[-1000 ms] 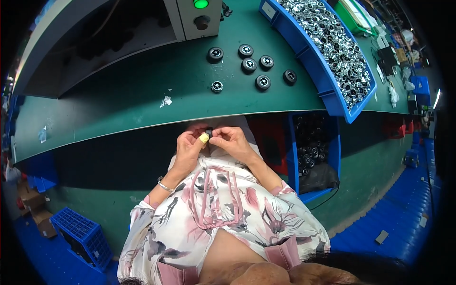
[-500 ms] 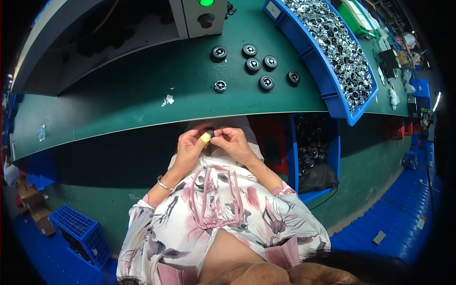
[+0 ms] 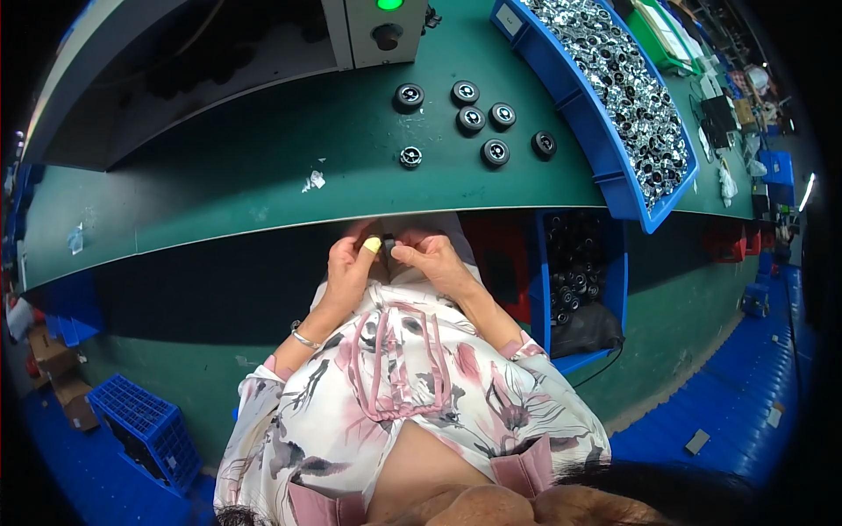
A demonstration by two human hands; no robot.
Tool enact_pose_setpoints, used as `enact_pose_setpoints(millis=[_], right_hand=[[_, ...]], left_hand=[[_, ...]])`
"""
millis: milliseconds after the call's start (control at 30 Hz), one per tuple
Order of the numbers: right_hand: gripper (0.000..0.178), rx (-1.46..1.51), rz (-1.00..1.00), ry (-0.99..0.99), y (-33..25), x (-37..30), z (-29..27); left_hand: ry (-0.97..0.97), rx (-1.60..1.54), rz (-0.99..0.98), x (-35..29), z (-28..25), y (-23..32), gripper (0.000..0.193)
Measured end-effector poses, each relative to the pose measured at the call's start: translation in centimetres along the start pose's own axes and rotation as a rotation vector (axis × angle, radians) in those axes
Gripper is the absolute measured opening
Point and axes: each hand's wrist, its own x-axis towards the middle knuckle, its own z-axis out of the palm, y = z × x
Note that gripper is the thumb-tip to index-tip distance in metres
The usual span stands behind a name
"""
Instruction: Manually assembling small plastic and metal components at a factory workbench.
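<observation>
Both my hands are together above my lap, just below the bench's front edge. My left hand [image 3: 350, 263], with yellow tape around its thumb, is closed with the fingers pinched. Facing it, my right hand [image 3: 434, 261] has thumb and fingers pinched too. Between the fingertips shows a small black part [image 3: 390, 240], mostly hidden by the fingers; its exact kind is hard to see. On the green bench [image 3: 289, 180] ahead lie several small black wheels [image 3: 471, 120] with silver hubs. Nearer to me sits a bare silver hub [image 3: 410, 157] with no black tyre around it.
A blue bin [image 3: 605, 167] full of shiny silver hubs stands at the right of the bench. Below it, another blue bin [image 3: 618, 289] holds black wheels. A grey machine [image 3: 373, 39] with a lit green light is at the back. White scraps [image 3: 313, 181] lie on the bench.
My fingers have shifted slightly around the small black part, and the left thumb has moved a little left. The wheels on the bench are unmoved.
</observation>
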Motion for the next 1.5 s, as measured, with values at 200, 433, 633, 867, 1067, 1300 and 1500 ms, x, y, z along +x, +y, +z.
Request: enact_pose_setpoints(millis=[200, 433, 633, 867, 1067, 1300, 1500], right_hand=[[0.021, -0.207, 0.019, -0.077, 0.5, 0.4, -1.3], [0.018, -0.156, 0.01, -0.025, -1.9, -0.3, -1.2], [0.021, -0.151, 0.003, -0.023, -1.6, -0.1, -0.9], [0.017, -0.045, -0.069, 0.172, 0.2, -0.3, 0.1], [0.019, 0.432, 0.019, 0.101, -0.5, -0.5, 0.8], [0.014, -0.068, -0.145, 0.225, 0.3, -0.5, 1.1], [0.014, -0.919, -0.941, 0.417, -9.4, -1.9, 1.8]], left_hand=[[-0.309, 0.358, -0.027, 0.7, -1.2, 1.4, 0.029], [-0.33, 0.385, -0.191, 0.7, -1.6, 1.9, 0.027], [-0.303, 0.03, -0.363, 1.1, -1.2, 3.1, 0.03], [-0.125, -0.451, -0.256, 1.2, -0.4, 0.5, 0.024], [-0.145, 0.005, -0.119, 0.5, 0.6, 1.5, 0.017], [-0.188, -0.186, -0.22, 0.1, 0.0, 0.4, 0.016], [-0.158, -0.201, -0.148, -0.3, -0.4, 0.1, 0.016]])
